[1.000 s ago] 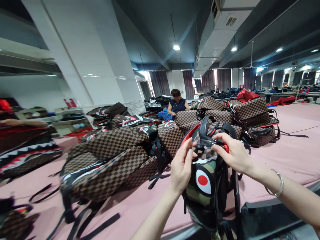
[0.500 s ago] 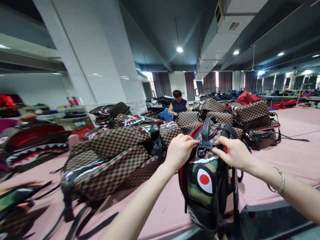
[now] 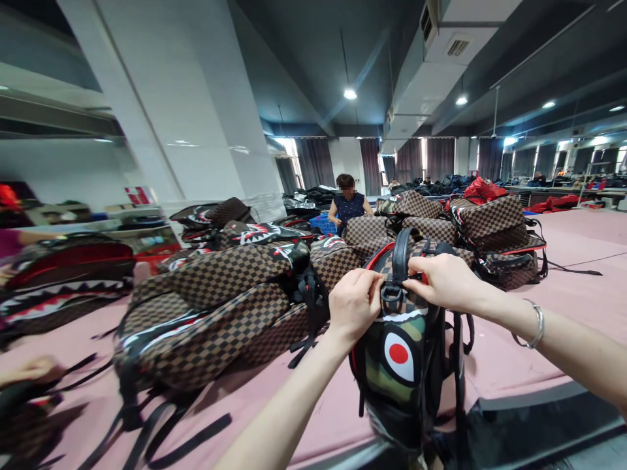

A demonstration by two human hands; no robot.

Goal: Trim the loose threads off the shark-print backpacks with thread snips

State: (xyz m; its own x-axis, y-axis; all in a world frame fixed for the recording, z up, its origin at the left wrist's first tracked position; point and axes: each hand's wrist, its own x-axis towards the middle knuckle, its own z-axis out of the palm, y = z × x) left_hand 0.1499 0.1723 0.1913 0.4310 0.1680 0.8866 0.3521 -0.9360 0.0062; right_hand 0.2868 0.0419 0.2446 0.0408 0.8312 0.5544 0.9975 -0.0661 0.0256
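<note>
A backpack [image 3: 400, 365] stands upright in front of me at the table's edge, with a camouflage side panel, a red-and-white eye patch and a brown check top. My left hand [image 3: 355, 303] is closed, its fingertips pinching the bag's top edge beside the base of the black carry handle [image 3: 401, 256]. My right hand [image 3: 443, 281] is closed too, with thumb and forefinger pinched at the top on the handle's other side. Between the hands hangs a dark ring [image 3: 392, 292]. The exact bit of edge or strap in each pinch is hidden by the fingers.
Check backpacks [image 3: 210, 320] lie heaped to the left, with more bags [image 3: 492, 225] behind on the right. Loose straps trail over the pink table [image 3: 582, 287]. A co-worker's hand [image 3: 36, 371] is at far left; another person [image 3: 349, 207] sits beyond the bags.
My left hand's fingers have curled in more, and it sits slightly lower. My right hand has shifted a little left and up. A co-worker's hand at left has closed over a bag.
</note>
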